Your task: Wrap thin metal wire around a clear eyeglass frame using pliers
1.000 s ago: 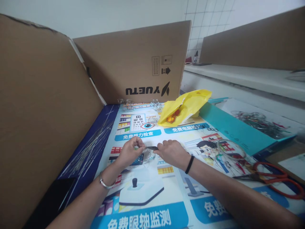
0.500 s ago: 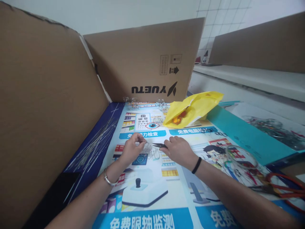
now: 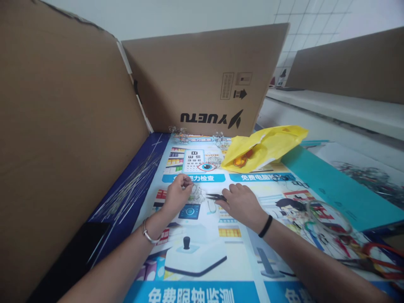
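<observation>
My left hand [image 3: 176, 195] is closed in a pinch on a bundle of thin, looped silvery wire [image 3: 198, 193], which hangs from the fingertips on the right. My right hand [image 3: 243, 205] is wrapped around small dark needle-nose pliers [image 3: 216, 196]. Their slim jaws point left, slightly parted, a short gap away from the wire loops. The handles are mostly hidden inside the palm. Below the jaws, a thin wire loop [image 3: 212, 207] shows over the printed sheet [image 3: 202, 235]; whether it joins the bundle I cannot tell.
Straight wires [image 3: 126, 189] lie along the left. A yellow bag [image 3: 268, 145] with orange items stands behind my right hand. Scissors with orange handles [image 3: 383, 256] lie at right near a wire coil [image 3: 331, 216]. Cardboard panels [image 3: 202, 75] enclose the back and left.
The pliers have drawn slightly away from the wire bundle, and their jaws look more parted. My left hand keeps its pinch. The whole view has shifted a little.
</observation>
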